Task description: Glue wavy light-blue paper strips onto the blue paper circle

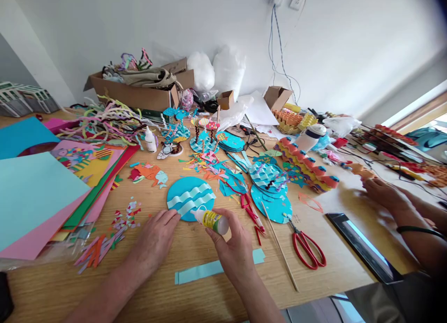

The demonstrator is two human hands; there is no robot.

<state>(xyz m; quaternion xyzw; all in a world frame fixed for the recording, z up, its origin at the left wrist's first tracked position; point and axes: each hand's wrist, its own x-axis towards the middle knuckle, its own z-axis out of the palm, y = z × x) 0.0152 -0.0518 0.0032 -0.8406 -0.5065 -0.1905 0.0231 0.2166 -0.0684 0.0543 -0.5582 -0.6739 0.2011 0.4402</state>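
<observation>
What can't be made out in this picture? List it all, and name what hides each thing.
All in the head view:
Squeeze bottle: the label's print is too small, and the right hand covers part.
Blue disc: the left hand hides a bit of its rim.
Pale blue strip: the right hand hides whether it runs on unbroken.
Black object, lower left: cut off by the picture's left edge.
</observation>
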